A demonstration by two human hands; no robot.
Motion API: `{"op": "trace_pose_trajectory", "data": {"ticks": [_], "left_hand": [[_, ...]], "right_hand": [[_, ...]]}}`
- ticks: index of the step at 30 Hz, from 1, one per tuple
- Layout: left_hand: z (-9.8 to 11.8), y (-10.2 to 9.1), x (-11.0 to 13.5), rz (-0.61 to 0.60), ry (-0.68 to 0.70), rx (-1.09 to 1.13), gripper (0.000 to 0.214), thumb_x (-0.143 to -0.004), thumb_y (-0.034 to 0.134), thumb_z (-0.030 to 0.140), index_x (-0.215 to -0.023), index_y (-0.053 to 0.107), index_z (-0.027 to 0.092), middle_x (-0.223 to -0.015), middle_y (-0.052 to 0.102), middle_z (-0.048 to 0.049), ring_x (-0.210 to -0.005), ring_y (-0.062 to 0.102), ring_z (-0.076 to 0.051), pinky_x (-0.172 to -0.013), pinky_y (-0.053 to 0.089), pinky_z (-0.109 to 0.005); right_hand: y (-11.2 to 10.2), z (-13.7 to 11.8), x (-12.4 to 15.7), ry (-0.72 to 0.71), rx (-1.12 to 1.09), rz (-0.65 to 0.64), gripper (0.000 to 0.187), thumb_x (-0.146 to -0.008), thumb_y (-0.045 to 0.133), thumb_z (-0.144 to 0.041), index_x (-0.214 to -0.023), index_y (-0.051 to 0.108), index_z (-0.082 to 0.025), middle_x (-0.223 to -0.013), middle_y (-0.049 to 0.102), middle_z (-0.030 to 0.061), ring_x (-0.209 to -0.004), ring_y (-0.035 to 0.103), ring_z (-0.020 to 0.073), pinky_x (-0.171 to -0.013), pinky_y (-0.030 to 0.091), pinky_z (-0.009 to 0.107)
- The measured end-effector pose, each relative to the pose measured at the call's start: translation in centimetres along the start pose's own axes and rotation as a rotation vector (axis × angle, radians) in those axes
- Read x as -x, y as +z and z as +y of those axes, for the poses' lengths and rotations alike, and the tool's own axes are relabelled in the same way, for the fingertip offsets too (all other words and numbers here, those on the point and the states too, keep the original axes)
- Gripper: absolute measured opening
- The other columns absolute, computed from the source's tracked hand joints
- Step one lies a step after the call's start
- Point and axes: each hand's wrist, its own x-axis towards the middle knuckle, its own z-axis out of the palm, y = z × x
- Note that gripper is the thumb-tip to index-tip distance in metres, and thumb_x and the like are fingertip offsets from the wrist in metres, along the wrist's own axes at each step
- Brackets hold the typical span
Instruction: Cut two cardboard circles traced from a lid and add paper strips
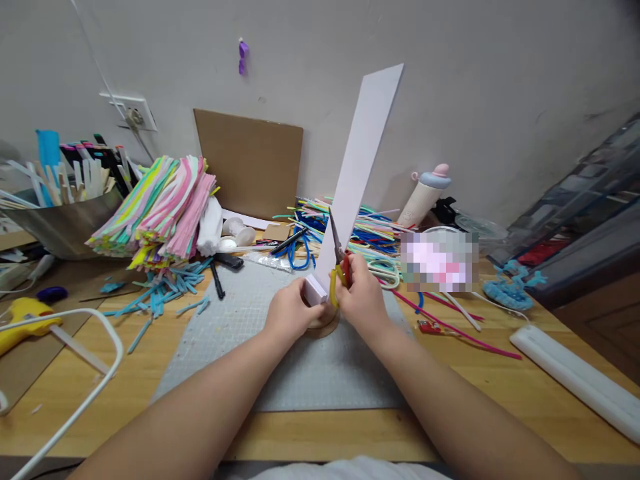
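My left hand [290,310] pinches the thick folded end of a white paper strip [367,127], whose long free part rises toward the wall. In my right hand [364,293] are scissors [336,233] with red and yellow handles. Their dark blades point upward and lie close against the strip; I cannot tell whether they touch it. Beneath both hands, a round brown piece [325,329] shows in part on the grey cutting mat [215,353].
Bundled pastel pipe cleaners [155,213] and cut blue pieces [160,290] lie left, near a yellow glue gun [25,323]. Behind stand a cardboard sheet [250,160] and a bottle [425,197]. A white power strip [575,380] lies right.
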Motion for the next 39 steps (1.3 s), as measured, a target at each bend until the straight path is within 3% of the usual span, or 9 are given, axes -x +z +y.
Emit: {"op": "trace_pose_trajectory", "data": {"ticks": [4,9,11,18,30,39], "left_hand": [[-0.1,0.5,0.4,-0.003,0.065,-0.110,0.032,-0.061,0.075,0.028,-0.092,0.067,0.023,-0.083,0.072,-0.0037,-0.072,0.063,-0.023,-0.061,0.041,-0.029],[-0.4,0.8,0.4,0.042,0.094,-0.176,0.059,-0.058,0.077,0.026,-0.114,0.062,0.019,-0.100,0.072,-0.0098,-0.094,0.062,-0.029,-0.088,0.039,-0.040],[-0.5,0.9,0.4,0.044,0.106,-0.182,0.062,-0.057,0.077,0.025,-0.117,0.061,0.020,-0.103,0.072,-0.0092,-0.096,0.062,-0.029,-0.092,0.037,-0.041],[-0.4,1.1,0.5,0.055,0.116,-0.163,0.044,-0.059,0.076,0.025,-0.102,0.066,0.022,-0.098,0.072,-0.0065,-0.092,0.061,-0.029,-0.086,0.040,-0.039],[-0.9,1.3,0.2,0.038,0.104,-0.093,0.044,-0.058,0.076,0.019,-0.100,0.066,0.020,-0.098,0.070,-0.0067,-0.093,0.061,-0.027,-0.081,0.043,-0.036],[-1.1,1.7,0.4,0.041,0.093,-0.099,0.038,-0.062,0.075,0.028,-0.097,0.064,0.019,-0.094,0.071,-0.0071,-0.084,0.063,-0.025,-0.070,0.044,-0.031]], "right_hand": [[0.6,1.0,0.7,0.024,-0.047,-0.003,0.016,-0.081,0.055,-0.028,-0.094,0.045,-0.025,-0.081,0.062,0.0001,-0.071,0.060,0.0191,-0.062,0.043,0.027],[1.0,2.0,0.9,0.053,-0.103,-0.005,0.017,-0.080,0.057,-0.029,-0.092,0.046,-0.025,-0.080,0.063,-0.0003,-0.069,0.061,0.0182,-0.060,0.046,0.026],[1.1,2.0,1.0,0.058,-0.116,-0.005,0.018,-0.079,0.058,-0.029,-0.092,0.046,-0.025,-0.080,0.063,-0.0002,-0.069,0.061,0.0182,-0.060,0.046,0.026],[0.9,1.5,1.9,0.061,-0.117,0.007,0.020,-0.079,0.057,-0.029,-0.095,0.046,-0.025,-0.081,0.061,0.0008,-0.069,0.059,0.0189,-0.059,0.047,0.027],[1.1,1.7,1.7,0.050,-0.117,-0.028,0.021,-0.076,0.056,-0.023,-0.096,0.046,-0.025,-0.086,0.063,0.0007,-0.075,0.062,0.0201,-0.065,0.049,0.028],[1.1,1.7,1.6,0.048,-0.141,-0.063,0.018,-0.081,0.056,-0.031,-0.095,0.049,-0.024,-0.087,0.064,0.0030,-0.077,0.062,0.0205,-0.066,0.049,0.030]]}}
